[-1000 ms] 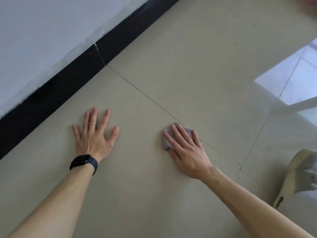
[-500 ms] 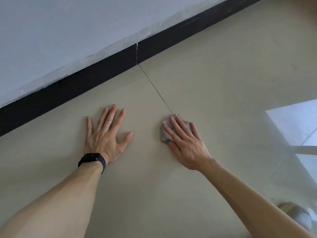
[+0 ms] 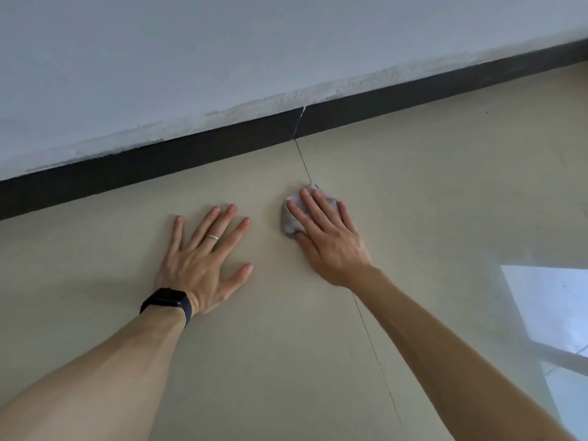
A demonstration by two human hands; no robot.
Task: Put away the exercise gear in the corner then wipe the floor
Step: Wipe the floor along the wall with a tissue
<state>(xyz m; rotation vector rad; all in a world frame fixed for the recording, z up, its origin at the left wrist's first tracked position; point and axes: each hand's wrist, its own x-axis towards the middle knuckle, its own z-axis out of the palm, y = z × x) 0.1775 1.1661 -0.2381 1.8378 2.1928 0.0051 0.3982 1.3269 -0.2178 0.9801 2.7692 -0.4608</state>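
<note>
Beige floor (image 3: 429, 202) carries a grey cloth (image 3: 288, 225), pressed flat under the straight fingers of the right hand (image 3: 331, 240), on a tile joint (image 3: 303, 162). Left hand (image 3: 203, 268), splayed and holding nothing, rests beside it. Black skirting board (image 3: 159, 167) lies beyond the fingertips.

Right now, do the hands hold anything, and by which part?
Nothing is gripped. The right hand presses a cloth to the floor, straight fingers on its top. The left hand lies flat on the floor, empty.

white wall (image 3: 222, 43), black skirting (image 3: 127, 175), glossy beige floor tiles (image 3: 445, 192), bright reflection (image 3: 550, 310) at right
</note>
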